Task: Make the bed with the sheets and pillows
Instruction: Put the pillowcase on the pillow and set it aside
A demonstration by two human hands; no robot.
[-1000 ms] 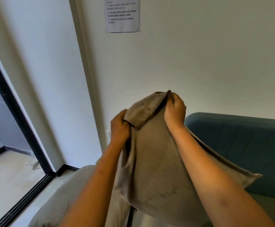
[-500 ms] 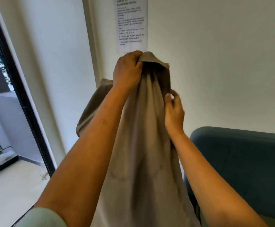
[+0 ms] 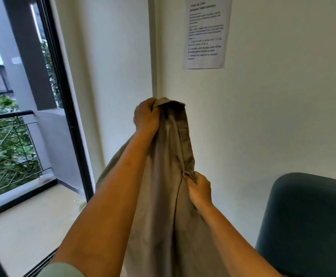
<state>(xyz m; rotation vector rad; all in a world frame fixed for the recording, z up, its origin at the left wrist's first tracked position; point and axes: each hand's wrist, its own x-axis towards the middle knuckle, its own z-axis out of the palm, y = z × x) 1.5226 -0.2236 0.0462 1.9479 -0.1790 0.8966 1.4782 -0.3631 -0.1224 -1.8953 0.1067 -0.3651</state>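
Matt beige cloth pillowcase [image 3: 163, 196]

printed paper sheet [image 3: 206, 33] on white wall [image 3: 283, 96], teal headboard [image 3: 307, 220], balcony railing [image 3: 9, 148] behind dark-framed glass door [image 3: 63, 96]

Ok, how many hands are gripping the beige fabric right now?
2. The left hand grips the top corner of the beige fabric; the right hand pinches its edge lower down, to the right.

The pillowcase [image 3: 163, 196] hangs at centre frame, in front of the wall corner. The left hand [image 3: 145, 116] grips its top end; the right hand [image 3: 200, 189] pinches its edge, lower and to the right. A notice [image 3: 207, 33] hangs upper right, a headboard [image 3: 307, 226] stands lower right, and a balcony railing [image 3: 7, 136] lies far left.
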